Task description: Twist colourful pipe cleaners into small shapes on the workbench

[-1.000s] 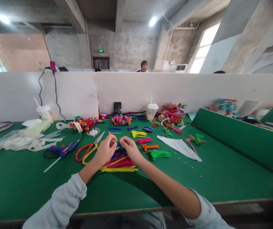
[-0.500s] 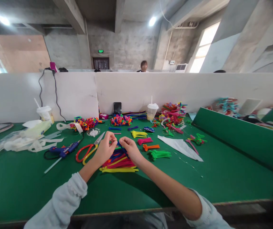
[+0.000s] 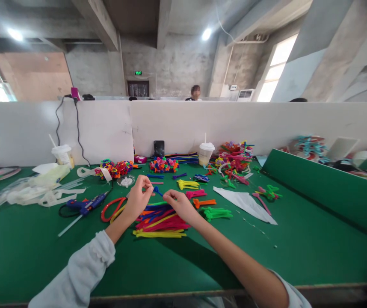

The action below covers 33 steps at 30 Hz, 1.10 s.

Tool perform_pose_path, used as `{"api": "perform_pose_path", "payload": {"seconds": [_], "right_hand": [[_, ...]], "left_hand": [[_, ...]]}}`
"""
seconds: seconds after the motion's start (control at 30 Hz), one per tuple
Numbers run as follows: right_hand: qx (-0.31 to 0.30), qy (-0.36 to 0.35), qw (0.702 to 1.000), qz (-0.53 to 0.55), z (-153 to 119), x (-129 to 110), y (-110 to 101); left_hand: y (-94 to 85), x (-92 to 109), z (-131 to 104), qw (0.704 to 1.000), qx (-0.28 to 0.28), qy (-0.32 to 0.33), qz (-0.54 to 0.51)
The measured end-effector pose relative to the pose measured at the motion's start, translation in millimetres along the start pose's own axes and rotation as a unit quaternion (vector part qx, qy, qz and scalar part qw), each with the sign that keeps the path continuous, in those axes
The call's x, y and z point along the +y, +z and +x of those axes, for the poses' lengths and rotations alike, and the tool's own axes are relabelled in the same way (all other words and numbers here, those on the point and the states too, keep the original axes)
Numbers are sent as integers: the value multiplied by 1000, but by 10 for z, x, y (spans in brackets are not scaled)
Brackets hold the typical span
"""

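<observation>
Your left hand [image 3: 143, 193] and right hand [image 3: 179, 204] pinching a blue stem [image 3: 158, 191], coloured stems [image 3: 162, 222] beneath, cup [image 3: 206, 152] at far edge of table [image 3: 132, 269]

One head-worn camera looks forward and down across the worktop [image 3: 132, 269], near the left hand [image 3: 139, 196] and right hand [image 3: 181, 205], and over the partition [image 3: 170, 122] to the far wall [image 3: 170, 64].

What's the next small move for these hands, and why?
Probably a small twist by the left hand at its end of the blue stem, with the right hand as anchor: the stem sticks out from the right fingertips toward the left ones, with a small bulge near the left. Whether the left touches it is unclear.
</observation>
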State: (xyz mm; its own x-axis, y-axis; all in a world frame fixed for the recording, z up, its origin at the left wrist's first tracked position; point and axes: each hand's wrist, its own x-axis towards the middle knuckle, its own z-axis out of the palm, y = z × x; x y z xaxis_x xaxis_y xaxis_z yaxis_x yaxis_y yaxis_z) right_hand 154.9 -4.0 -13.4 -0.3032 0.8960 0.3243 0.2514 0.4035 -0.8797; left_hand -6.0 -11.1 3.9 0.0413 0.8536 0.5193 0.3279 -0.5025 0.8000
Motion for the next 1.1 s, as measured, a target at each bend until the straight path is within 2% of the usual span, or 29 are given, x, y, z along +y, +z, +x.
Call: {"api": "perform_pose_path", "payload": {"seconds": [0.1, 0.2, 0.33, 0.5, 0.6, 0.73, 1.1], "right_hand": [[-5, -12, 999, -34, 6, 22, -133], [15, -14, 999, -46, 15, 69, -293], [68, 2, 997, -42, 6, 188, -447], [51, 13, 997, -49, -21, 255, -460], [38, 1, 998, -58, -36, 219, -441], [31, -2, 998, -57, -45, 187, -441], [26, -15, 998, -62, -43, 154, -419]], "left_hand": [[28, -26, 146, 1000, 8, 8, 0], [42, -114, 410, 999, 32, 6, 27], [43, -411, 876, 985, 70, -96, 125], [119, -845, 1283, 957, 75, -176, 219], [201, -1005, 1377, 934, 59, -223, 274], [276, -1117, 1422, 909, 38, -258, 326], [286, -1245, 1436, 875, -7, -267, 404]]}}
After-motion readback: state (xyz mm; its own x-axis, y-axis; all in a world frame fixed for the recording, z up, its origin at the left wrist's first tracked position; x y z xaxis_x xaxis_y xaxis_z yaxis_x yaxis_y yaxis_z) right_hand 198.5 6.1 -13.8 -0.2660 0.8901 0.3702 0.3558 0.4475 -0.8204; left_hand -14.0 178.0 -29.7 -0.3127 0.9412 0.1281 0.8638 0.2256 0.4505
